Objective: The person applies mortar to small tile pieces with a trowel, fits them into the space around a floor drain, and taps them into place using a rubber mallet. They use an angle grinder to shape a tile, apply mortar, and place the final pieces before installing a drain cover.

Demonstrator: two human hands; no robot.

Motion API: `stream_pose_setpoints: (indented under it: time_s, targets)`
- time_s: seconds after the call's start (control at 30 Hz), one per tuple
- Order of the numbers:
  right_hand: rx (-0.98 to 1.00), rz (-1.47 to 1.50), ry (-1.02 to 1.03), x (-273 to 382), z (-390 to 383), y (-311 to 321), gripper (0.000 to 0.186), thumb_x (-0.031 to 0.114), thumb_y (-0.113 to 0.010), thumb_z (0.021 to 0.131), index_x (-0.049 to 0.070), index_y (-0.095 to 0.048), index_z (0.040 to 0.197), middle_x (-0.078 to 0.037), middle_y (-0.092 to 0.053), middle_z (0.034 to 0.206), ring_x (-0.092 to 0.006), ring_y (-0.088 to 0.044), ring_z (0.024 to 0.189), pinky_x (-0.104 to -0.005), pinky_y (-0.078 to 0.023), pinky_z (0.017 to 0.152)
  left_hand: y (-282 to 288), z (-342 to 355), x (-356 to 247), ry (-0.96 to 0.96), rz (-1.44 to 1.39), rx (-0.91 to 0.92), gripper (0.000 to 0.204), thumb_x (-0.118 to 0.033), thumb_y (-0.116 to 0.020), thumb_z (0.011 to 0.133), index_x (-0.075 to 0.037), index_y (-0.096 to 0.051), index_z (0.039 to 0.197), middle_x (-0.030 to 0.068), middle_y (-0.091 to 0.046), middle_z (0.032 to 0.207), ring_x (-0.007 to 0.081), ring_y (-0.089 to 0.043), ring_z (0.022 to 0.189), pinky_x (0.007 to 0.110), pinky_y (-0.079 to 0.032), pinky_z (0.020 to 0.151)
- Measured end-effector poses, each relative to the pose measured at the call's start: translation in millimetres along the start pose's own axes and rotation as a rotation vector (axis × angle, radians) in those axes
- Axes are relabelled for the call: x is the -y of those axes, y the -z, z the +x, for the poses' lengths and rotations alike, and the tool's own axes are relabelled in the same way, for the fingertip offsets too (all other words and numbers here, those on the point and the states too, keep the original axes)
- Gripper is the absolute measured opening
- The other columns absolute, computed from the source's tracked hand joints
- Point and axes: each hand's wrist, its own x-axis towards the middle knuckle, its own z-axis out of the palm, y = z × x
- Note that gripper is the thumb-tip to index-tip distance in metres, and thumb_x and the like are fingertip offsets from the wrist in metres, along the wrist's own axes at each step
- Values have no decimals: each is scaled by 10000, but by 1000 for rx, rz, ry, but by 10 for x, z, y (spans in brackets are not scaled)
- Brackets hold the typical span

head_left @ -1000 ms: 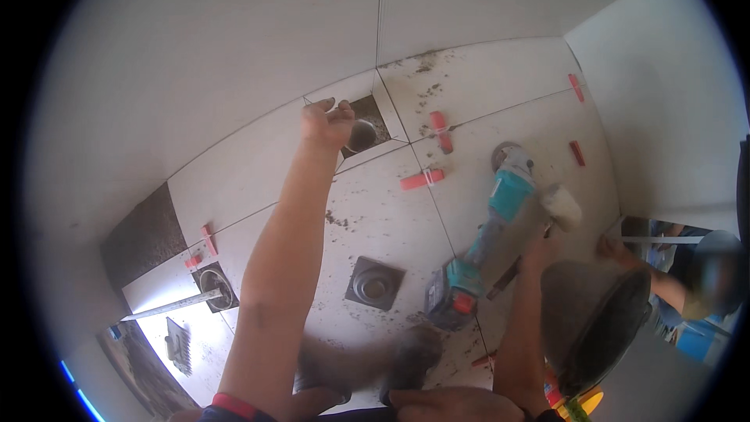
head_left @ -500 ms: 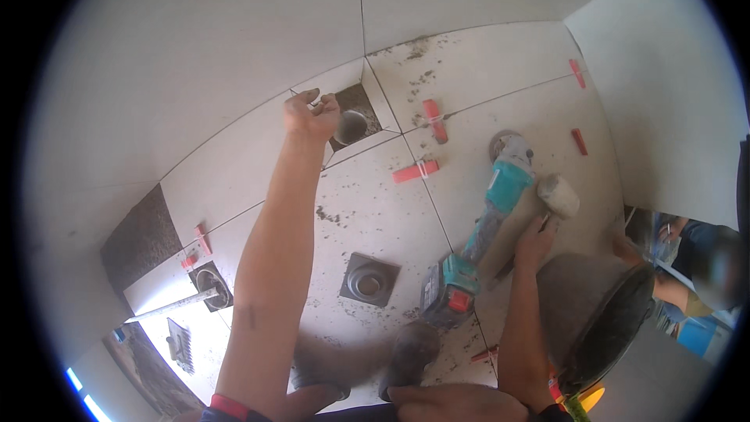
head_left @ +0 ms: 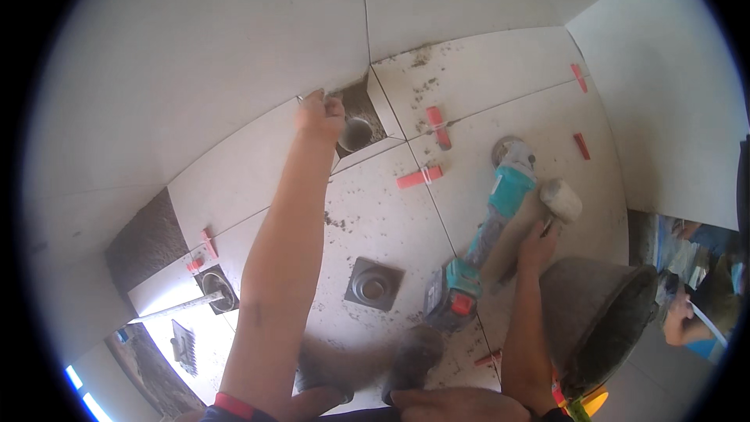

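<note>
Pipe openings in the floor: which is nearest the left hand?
The top opening, by the wall, immediately beside the left hand; the central opening and lower-left opening lie farther off.

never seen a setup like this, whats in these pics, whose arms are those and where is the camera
There is no machine here: these are a person's own bare arms. Every picture comes from one wide fisheye camera on their head, looking down, so edges curve.

The left hand reaches to the square opening by the wall; I can't tell whether it holds anything. The right hand grips a mallet with a pale head.

On the tiled floor are red wedges, a teal cordless grinder, a square drain fitting and a notched trowel. A dark bucket is tipped beside the right forearm. Another person's hand shows at the far right.
</note>
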Motion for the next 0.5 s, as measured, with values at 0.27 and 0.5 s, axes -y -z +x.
stream_pose_setpoints:
  time_s: [0.27, 0.5]
  targets:
    - [38, 16, -39, -73, -30, -2, 559, 225, -496, 975, -62, -365, 1437, -291, -471, 1388, -405, -462, 1294, -424, -361, 1055, -315, -140, 182, -187, 127, -248, 243, -56, -603, 942, -15, -549, 1175, 106, -610, 1076, 205, -644, 840, 249, -507, 603]
    - [39, 28, -6, 58, -75, 55, 517, 187, -510, 965, -84, -407, 1394, -297, -497, 1346, -428, -480, 1253, -440, -372, 1040, -270, -234, 230, -291, 143, -258, 136, -34, -634, 899, 43, -585, 1000, 139, -656, 889, 177, -620, 682, 257, -453, 522]
